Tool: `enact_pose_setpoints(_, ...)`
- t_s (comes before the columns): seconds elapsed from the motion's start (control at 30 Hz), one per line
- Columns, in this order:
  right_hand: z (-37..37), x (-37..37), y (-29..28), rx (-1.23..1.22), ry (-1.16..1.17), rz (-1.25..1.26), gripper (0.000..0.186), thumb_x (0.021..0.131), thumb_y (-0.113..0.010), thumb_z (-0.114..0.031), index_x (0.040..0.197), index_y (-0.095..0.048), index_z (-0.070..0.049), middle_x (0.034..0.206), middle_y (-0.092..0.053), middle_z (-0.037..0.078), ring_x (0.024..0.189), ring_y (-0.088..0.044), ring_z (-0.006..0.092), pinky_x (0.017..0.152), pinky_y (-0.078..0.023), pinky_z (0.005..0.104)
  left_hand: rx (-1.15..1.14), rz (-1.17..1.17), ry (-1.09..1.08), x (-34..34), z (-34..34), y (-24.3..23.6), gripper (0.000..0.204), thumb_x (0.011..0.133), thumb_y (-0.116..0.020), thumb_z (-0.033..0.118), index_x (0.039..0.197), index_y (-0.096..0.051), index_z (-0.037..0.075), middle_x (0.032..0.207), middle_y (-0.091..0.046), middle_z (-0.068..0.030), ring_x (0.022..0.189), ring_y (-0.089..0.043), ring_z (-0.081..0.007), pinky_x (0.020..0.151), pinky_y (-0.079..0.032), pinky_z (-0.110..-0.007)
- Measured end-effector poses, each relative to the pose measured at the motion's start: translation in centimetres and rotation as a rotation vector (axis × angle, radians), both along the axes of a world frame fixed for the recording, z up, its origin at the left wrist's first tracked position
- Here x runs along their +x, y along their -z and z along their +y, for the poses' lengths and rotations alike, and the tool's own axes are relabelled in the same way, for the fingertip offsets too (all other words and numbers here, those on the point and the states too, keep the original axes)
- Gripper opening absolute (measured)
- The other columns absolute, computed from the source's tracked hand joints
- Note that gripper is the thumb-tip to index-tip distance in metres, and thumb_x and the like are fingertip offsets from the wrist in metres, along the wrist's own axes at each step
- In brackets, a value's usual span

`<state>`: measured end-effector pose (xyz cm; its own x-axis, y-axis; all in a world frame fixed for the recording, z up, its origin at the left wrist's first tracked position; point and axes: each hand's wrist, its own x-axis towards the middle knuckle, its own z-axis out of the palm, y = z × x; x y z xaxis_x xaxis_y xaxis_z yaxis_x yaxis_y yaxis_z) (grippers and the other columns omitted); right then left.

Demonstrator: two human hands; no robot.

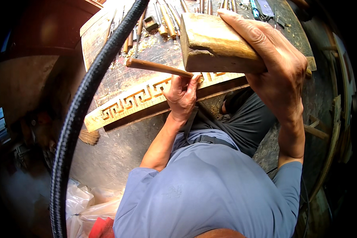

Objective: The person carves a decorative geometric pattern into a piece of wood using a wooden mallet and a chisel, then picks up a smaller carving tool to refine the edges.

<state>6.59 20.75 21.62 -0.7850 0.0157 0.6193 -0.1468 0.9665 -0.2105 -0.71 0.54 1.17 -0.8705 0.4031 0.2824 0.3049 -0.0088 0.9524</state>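
Note:
My right hand is closed on a chunky pale wooden block, raised at the upper right over the bench. My left hand grips a wooden-handled tool near one end; the handle slants to the left, and the tool's far end by my fingers is partly hidden by them. Under that hand lies a long board with a carved meander pattern of cut-out grooves, along the bench's near edge.
Several chisels and a small dark metal piece lie among shavings on the worn bench. A thick black hose crosses the left of the view. A straw brush, plastic sheeting and planks stand around.

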Motion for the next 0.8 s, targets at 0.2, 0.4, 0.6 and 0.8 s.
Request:
enact_pose_setpoints(0.2,0.4,-0.7,-0.8,0.020,-0.014,0.076,0.066,0.080,-0.087,0.001,0.143,-0.076,-0.014,0.120,-0.082,0.012,0.105,-0.081,0.0318,0.091,-0.065,0.0392,-0.162,0.331,0.010,-1.4,0.9,-2.2,0.020,0.098,-0.085,0.005,0.109,-0.069,0.006,0.080,-0.075,-0.0120,0.066,-0.074,-0.0257,0.062,-0.056,-0.036)
enact_pose_setpoints(0.4,2.6,-1.1,-1.7,0.106,-0.040,0.227,0.062,0.083,-0.086,-0.001,0.143,-0.074,-0.008,0.123,-0.082,0.015,0.111,-0.080,0.0341,0.097,-0.063,0.0411,-0.295,0.446,0.084,-2.0,1.0,-3.0,0.019,0.096,-0.086,0.005,0.110,-0.074,0.005,0.085,-0.077,-0.0122,0.070,-0.076,-0.0251,0.064,-0.058,-0.035)
enact_pose_setpoints(0.6,4.6,-1.1,-1.7,0.137,-0.063,0.327,0.058,0.087,-0.086,-0.002,0.143,-0.073,-0.003,0.126,-0.082,0.017,0.116,-0.080,0.0364,0.103,-0.062,0.0430,-0.301,0.478,0.110,-1.9,1.0,-2.8,0.019,0.097,-0.085,0.009,0.110,-0.072,0.007,0.076,-0.071,-0.0127,0.064,-0.071,-0.0295,0.058,-0.053,-0.041)
enact_pose_setpoints(0.8,3.0,-0.2,-2.1,0.006,0.000,0.285,0.056,0.087,-0.084,-0.002,0.142,-0.072,0.000,0.124,-0.082,0.019,0.116,-0.080,0.0362,0.103,-0.062,0.0429,-0.308,0.540,0.148,-2.2,1.0,-2.4,0.021,0.096,-0.085,0.011,0.112,-0.072,0.006,0.072,-0.067,-0.0130,0.061,-0.069,-0.0316,0.056,-0.051,-0.043)
